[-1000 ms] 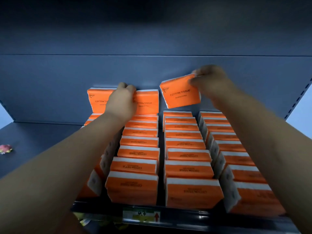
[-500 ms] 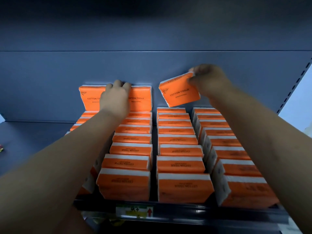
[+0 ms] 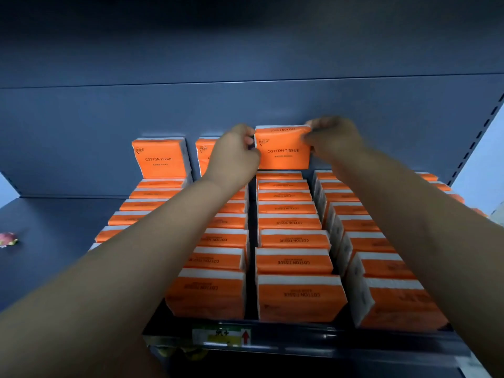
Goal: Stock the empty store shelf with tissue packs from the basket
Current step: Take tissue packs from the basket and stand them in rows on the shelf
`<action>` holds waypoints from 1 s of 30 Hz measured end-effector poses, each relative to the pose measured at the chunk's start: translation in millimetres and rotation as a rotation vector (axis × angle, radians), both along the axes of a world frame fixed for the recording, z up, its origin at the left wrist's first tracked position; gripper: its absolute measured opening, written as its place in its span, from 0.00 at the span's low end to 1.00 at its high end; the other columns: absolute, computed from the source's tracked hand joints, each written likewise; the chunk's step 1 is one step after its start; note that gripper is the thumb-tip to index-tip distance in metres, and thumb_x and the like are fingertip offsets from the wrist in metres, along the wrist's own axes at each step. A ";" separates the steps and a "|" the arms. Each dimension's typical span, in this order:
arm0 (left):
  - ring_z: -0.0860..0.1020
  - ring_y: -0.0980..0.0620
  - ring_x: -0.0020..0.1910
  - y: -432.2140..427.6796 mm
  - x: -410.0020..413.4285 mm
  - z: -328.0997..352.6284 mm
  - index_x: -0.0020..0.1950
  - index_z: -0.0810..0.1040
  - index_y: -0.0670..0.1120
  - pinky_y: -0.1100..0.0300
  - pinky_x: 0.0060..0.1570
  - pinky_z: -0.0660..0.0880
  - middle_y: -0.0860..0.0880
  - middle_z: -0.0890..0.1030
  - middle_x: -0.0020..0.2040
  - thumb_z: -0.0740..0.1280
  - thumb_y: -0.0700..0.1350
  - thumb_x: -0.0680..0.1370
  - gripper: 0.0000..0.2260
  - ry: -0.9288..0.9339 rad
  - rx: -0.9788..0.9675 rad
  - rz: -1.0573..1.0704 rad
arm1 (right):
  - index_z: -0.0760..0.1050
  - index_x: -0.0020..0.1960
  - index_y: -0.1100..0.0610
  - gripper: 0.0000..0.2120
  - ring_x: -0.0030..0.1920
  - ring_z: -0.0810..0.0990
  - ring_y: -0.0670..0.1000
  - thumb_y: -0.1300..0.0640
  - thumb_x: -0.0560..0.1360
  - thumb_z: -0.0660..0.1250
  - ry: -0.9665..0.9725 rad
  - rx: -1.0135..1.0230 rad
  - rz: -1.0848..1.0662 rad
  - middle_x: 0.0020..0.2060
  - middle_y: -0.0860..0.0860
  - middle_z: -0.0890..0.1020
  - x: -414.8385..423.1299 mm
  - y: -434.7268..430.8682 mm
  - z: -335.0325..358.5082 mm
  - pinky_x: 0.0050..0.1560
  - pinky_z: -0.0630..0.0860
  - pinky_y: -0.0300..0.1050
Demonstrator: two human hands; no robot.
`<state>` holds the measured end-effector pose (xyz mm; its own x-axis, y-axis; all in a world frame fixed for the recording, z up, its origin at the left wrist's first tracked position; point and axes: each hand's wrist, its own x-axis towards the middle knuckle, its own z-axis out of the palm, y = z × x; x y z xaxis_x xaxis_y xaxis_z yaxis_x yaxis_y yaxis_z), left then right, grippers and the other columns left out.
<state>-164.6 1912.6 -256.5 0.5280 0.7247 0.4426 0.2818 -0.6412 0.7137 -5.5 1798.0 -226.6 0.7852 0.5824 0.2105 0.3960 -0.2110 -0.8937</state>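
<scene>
At the far left a small pink object lay on the dark shelf, and right of it a first upright pack stood against the back panel in plain view, a second upright pack half hidden behind the left hand. That hand's fingers pinched the left edge of the held pack, upright at the back end of the middle row, while the right hand gripped its upper right corner with curled fingers. Below and to the right, rows of packs filled the shelf down to its price label.
</scene>
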 end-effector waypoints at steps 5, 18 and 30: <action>0.78 0.55 0.39 -4.8 5.4 -8.2 0.68 0.78 0.44 0.66 0.33 0.70 0.49 0.83 0.53 0.63 0.37 0.78 0.18 -0.030 -0.254 -0.045 | 0.81 0.44 0.50 0.09 0.49 0.85 0.56 0.62 0.77 0.67 -0.054 -0.050 -0.035 0.48 0.54 0.86 -3.6 -0.9 -8.9 0.55 0.84 0.56; 0.75 0.53 0.35 -16.2 -1.6 -1.0 0.55 0.77 0.47 0.61 0.38 0.72 0.50 0.78 0.42 0.62 0.35 0.79 0.09 0.000 -0.298 -0.092 | 0.75 0.41 0.55 0.04 0.34 0.74 0.53 0.62 0.73 0.64 -0.088 -0.117 -0.007 0.33 0.54 0.74 -4.2 1.7 -22.0 0.35 0.69 0.47; 0.77 0.44 0.51 -24.0 -15.6 -7.9 0.61 0.73 0.43 0.57 0.44 0.73 0.47 0.76 0.52 0.65 0.38 0.77 0.13 0.222 0.209 -0.068 | 0.76 0.48 0.60 0.12 0.41 0.80 0.56 0.52 0.72 0.61 -0.251 -0.236 -0.058 0.39 0.53 0.80 -27.8 -6.2 -23.6 0.33 0.66 0.44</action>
